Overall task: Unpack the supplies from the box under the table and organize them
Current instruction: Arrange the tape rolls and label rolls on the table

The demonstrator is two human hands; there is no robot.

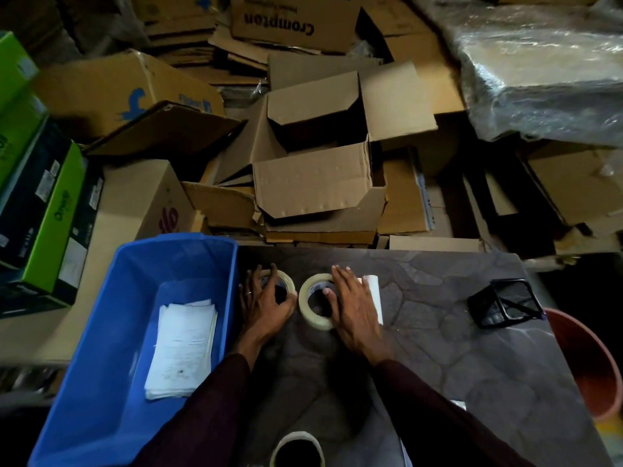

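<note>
We see the left roll (287,279) & right roll (305,299) lying flat on the worktop (438,338) nr its far edge, cores up, side by side, almost touching. Left hand (266,306) grips the left roll, fingers curled round its rim, just beside the blue bin (135,281). Right hand (354,310) rests on the right roll, fingers straight, thumb in the core. Open worktop runs right to a mesh holder (505,303) nr the right edge.

Cardboard boxes (313,176) piled behind, green boxes (50,210) left, red bucket (593,372) rt.

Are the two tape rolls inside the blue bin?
No, the left tape roll and the right tape roll lie on the table beside the blue bin.
</note>
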